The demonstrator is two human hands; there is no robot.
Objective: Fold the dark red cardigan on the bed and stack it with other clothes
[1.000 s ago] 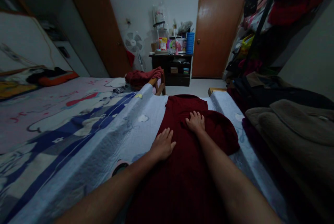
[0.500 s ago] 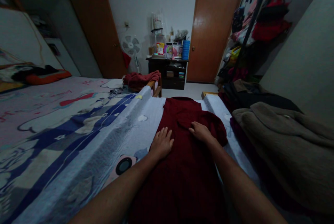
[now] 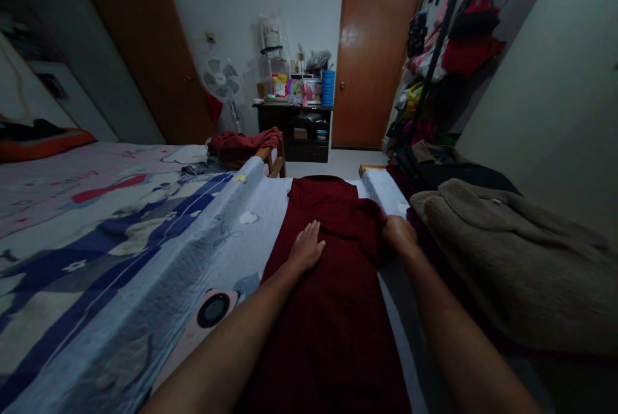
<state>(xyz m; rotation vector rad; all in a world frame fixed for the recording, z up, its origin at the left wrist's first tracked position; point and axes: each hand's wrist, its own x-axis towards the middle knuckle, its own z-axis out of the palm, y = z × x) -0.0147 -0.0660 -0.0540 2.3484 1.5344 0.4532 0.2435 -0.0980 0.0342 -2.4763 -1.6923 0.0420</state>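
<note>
1. Our dark-red, soft cloth garment (image 3: 333, 291) lies lengthwise from six o'clock towards twelve on a pale-blue patterned cover (image 3: 232, 234).
2. Near the centre, our left hand (image 3: 306, 248) rests palm-down on it, fingers mostly together, thumb apart.
3. Towards four o'clock, our right hand (image 3: 400, 234) pinches the sleeve (image 3: 371, 224) edge, fingertips partly hidden.
4. We judge we're straightening that sleeve; the next move calls for gentle tension against a steady left palm.

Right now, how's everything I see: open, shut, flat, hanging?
Dark red garment, spread lengthwise, right side bunched
Left hand, open, lying on it
Right hand, closed on its edge
Right wooden door, shut
Black cabinet, shelves open
Pedestal fan, upright, blades seemingly still
Furry coat, lying heaped
Red bag, hanging
</note>
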